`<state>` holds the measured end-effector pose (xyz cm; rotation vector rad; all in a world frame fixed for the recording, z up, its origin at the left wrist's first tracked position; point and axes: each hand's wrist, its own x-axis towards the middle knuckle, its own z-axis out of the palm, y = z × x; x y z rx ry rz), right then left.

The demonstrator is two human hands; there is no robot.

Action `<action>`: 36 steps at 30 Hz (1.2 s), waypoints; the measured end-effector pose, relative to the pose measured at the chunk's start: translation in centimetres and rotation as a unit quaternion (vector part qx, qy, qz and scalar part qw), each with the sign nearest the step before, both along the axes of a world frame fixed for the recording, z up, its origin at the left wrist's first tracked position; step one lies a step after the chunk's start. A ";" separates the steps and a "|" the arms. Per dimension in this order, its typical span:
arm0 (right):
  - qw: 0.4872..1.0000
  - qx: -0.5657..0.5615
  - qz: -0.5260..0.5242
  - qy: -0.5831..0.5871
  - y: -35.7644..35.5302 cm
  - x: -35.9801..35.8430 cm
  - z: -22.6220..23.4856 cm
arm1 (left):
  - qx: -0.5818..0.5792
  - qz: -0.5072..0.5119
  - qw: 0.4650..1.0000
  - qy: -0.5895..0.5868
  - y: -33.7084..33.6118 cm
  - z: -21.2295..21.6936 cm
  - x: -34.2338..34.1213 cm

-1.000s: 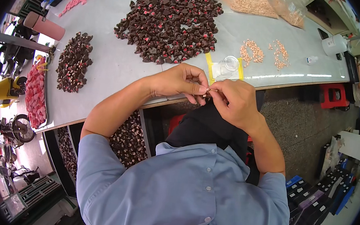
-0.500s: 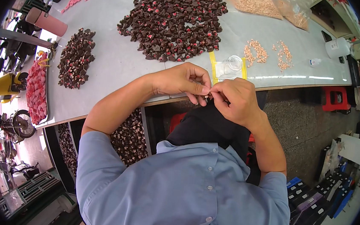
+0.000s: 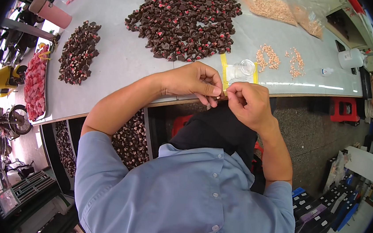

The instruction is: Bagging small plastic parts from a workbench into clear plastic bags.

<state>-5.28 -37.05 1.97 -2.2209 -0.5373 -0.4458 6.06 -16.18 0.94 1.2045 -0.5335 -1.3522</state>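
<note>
My left hand point(image 3: 194, 82) is closed at the table's front edge, its thumb and fingers pinching a small dark brown piece point(image 3: 217, 98) that mostly hides behind the fingertips. Close by on the right, my right hand point(image 3: 253, 105) has thumb and forefinger pressed together; anything between them is too small to make out. Just beyond both hands lies a yellow-edged mat point(image 3: 229, 72) bearing a clear round dish point(image 3: 246, 67). Small peach-coloured bits form two loose patches, one nearer point(image 3: 268, 57) and one farther right point(image 3: 295, 66).
A large heap of dark pieces with pink centres point(image 3: 185, 23) covers the table's far middle; a smaller heap point(image 3: 80, 54) sits left. A tray of pink pieces point(image 3: 36, 85), a pink tumbler point(image 3: 51, 12), bags of peach bits point(image 3: 273, 8) and a red stool point(image 3: 344, 110) surround the place.
My right fingertips have drawn a little away from the left ones, which they were meeting before. The left hand keeps its pinch. The whole view has shifted slightly.
</note>
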 end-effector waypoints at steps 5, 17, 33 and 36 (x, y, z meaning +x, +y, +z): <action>0.996 -0.079 -0.029 0.003 -2.6 1.1 3.4 | -0.001 0.029 1.000 -0.010 0.1 -0.6 0.1; 0.943 -0.328 -0.049 -0.029 -4.4 3.6 5.3 | -0.020 0.059 0.998 -0.032 0.1 -0.8 0.3; 0.945 -0.322 -0.045 -0.026 -4.1 3.5 5.6 | -0.033 0.101 0.994 -0.012 0.1 -0.9 0.4; 0.980 -0.191 -0.056 -0.008 -3.1 2.5 5.2 | -0.031 0.103 0.994 -0.005 0.0 -1.0 0.5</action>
